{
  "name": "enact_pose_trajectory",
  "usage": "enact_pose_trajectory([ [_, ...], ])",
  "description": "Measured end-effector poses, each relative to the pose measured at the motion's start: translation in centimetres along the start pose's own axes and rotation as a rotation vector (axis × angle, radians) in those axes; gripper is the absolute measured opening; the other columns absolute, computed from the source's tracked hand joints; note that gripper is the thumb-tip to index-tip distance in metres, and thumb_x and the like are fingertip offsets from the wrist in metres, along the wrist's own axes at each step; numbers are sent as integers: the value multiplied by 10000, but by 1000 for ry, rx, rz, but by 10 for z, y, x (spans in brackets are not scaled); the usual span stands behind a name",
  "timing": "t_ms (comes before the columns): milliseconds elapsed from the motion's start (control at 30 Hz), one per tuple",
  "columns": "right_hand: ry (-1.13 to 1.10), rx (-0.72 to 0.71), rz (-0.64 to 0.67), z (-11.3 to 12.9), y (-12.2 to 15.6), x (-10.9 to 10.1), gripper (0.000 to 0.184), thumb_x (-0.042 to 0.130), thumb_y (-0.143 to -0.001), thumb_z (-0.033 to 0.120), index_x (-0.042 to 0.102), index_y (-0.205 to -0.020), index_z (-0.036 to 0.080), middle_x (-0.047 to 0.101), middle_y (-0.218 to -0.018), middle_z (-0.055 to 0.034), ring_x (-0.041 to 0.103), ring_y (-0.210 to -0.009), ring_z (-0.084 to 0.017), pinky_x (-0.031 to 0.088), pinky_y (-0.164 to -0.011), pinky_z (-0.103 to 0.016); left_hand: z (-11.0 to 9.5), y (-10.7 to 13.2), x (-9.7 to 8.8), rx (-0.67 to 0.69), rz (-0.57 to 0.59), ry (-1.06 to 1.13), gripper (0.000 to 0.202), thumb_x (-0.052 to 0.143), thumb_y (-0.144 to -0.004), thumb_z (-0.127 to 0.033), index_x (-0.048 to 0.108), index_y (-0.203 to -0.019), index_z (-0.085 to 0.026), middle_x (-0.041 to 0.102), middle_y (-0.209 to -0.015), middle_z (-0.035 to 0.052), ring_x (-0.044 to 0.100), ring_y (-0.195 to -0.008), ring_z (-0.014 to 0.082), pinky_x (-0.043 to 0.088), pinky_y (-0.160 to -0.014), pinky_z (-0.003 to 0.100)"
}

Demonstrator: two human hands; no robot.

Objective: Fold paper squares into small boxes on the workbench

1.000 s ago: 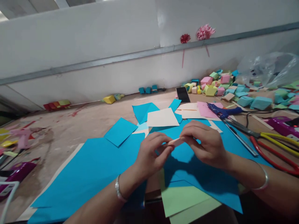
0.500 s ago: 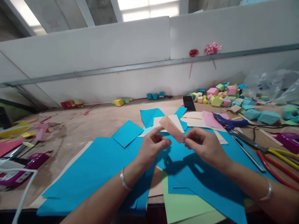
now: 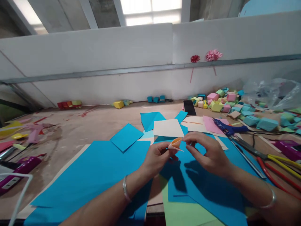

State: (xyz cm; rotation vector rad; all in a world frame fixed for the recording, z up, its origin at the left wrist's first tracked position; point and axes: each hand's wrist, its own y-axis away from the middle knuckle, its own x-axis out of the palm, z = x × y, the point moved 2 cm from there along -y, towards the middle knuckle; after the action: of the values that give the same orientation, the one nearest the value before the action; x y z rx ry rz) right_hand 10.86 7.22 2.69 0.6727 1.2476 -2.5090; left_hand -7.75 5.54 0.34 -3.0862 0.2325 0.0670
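Observation:
Above the blue sheets, my left hand [image 3: 158, 158] pinches a small folded piece of peach paper [image 3: 176, 143] between thumb and fingers. The paper is bent into a curved, open-topped shape with one edge pointing right. My right hand [image 3: 208, 150] is at the paper's right side, thumb and forefinger apart; the forefinger tip is close to its edge, and I cannot tell if they touch. Just behind lies a cream paper square [image 3: 168, 127]. Under both hands are large blue sheets [image 3: 94, 175] and a light green sheet [image 3: 185, 212].
Blue squares [image 3: 127, 137] lie left of centre. On the right are scissors [image 3: 256, 150], a craft knife [image 3: 249, 161], blue-handled pliers [image 3: 231, 128] and a phone [image 3: 189, 107]. Folded paper cubes [image 3: 216, 106] are heaped at the back. A pink glue gun [image 3: 35, 131] lies left.
The peach paper has gone from a tilted flat strip to a curved, open shape, lower down. My left hand has moved to the right and closed on it; my right fingers have parted.

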Motion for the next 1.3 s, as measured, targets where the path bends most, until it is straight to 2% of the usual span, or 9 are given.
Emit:
enact_pose_trajectory([
  [167, -37, -22, 27, 5, 1, -3, 215, 640, -861, 245, 622, -1068, 189, 677, -922, -50, 592, -731, -122, 496, -639, -250, 4, 0, -1, 81, 47, -269, 215, 594, -812, -264, 730, -939, -157, 685, -682, 36, 624, -588, 134, 490, -551, 234],
  [300, -43, -94, 41, 6, 2, -2, 195, 639, -865, 237, 642, -1057, 202, 712, -928, -45, 610, -706, -107, 482, -612, -230, 2, 3, -2, 163, 124, -430, 208, 563, -842, -258, 730, -922, -164, 679, -696, 36, 590, -573, 124, 450, -546, 225],
  [433, -44, -144, 47, 14, 0, -3, 71, 611, -861, 189, 657, -914, 201, 682, -746, -19, 581, -649, -111, 446, -591, -245, -7, 9, 1, 269, 171, -632, 228, 533, -891, -296, 731, -923, -189, 651, -653, 19, 542, -564, 118, 381, -539, 220],
  [567, -62, -48, 74, 18, -2, -3, 104, 597, -825, 170, 608, -723, 188, 571, -620, 12, 479, -559, -92, 371, -524, -238, -11, 15, 6, 337, 246, -751, 235, 526, -905, -309, 719, -842, -190, 657, -659, 16, 525, -573, 112, 331, -543, 222],
  [700, -160, 113, 124, 18, -2, -2, 81, 607, -796, 173, 611, -716, 184, 562, -648, 17, 431, -529, -73, 339, -477, -216, -12, 16, 8, 276, 281, -732, 270, 522, -891, -298, 685, -726, -160, 651, -639, 19, 522, -570, 108, 321, -544, 218],
  [867, -273, 213, 192, 17, -3, -7, 136, 594, -849, 239, 675, -754, 184, 648, -745, -26, 541, -607, -97, 400, -494, -210, -19, 15, 9, 79, 330, -591, 206, 534, -819, -214, 675, -684, -149, 650, -638, 9, 521, -584, 108, 335, -547, 211],
  [1033, -269, 121, 178, 16, -4, -10, 176, 636, -853, 350, 694, -882, 186, 687, -848, -57, 594, -682, -123, 485, -567, -230, -18, 12, 7, 19, 274, -500, 229, 539, -802, -250, 660, -644, -138, 616, -617, 22, 476, -572, 109, 341, -545, 220],
  [1167, -78, 24, 71, 16, -3, -7, 71, 634, -855, 238, 695, -851, 203, 698, -825, -38, 541, -600, -93, 452, -537, -220, -15, 11, 6, 18, 223, -524, 248, 550, -803, -270, 643, -608, -148, 566, -569, 0, 409, -528, 93, 294, -511, 219],
  [1300, -87, 73, 68, 15, -3, -6, 113, 597, -875, 204, 708, -856, 212, 701, -827, -34, 581, -642, -102, 465, -566, -226, -19, 11, 4, 29, 147, -578, 222, 586, -775, -264, 635, -585, -159, 474, -517, -36, 331, -505, 81, 243, -487, 219],
])
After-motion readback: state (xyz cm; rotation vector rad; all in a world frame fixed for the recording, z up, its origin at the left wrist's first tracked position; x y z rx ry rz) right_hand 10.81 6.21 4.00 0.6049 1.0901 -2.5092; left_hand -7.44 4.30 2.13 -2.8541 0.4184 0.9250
